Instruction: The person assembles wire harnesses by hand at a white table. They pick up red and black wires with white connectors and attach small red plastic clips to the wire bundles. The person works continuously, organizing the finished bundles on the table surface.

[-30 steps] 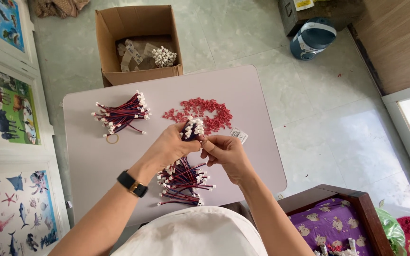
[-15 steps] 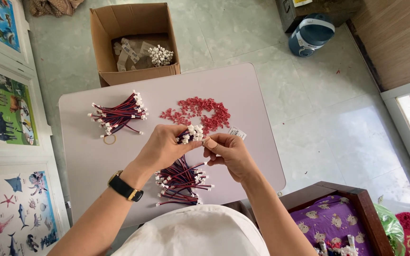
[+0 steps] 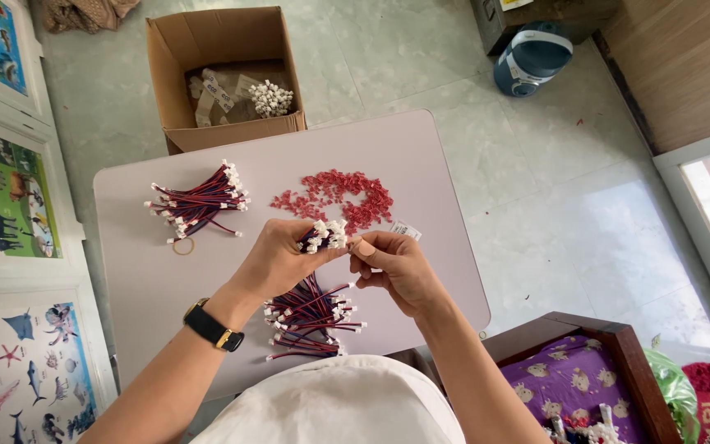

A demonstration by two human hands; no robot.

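A pale table (image 3: 166, 288) carries most of the work, with an open cardboard box (image 3: 223, 74) on the floor beyond it holding another batch of white-tipped wires. On the tabletop lie a tied bundle of red and dark wires (image 3: 197, 204) at the far left, a scatter of small red pieces (image 3: 334, 196) in the middle, and a loose pile of wires (image 3: 312, 316) near the person's body.

The left hand (image 3: 277, 259) is clenched around a small bunch of wires (image 3: 325, 237) held just above the table, white plugs pointing right. The right hand (image 3: 396, 267) pinches at those plugs with thumb and fingertip.

The bunch could splay or slip if the left grip loosens, dropping wires into the loose pile below. A sleeve or wrist could also sweep the red pieces toward the table edge.

Whether the right fingers hold a red piece cannot be told; the fingertips cover it. The wire ends inside the left fist are hidden.
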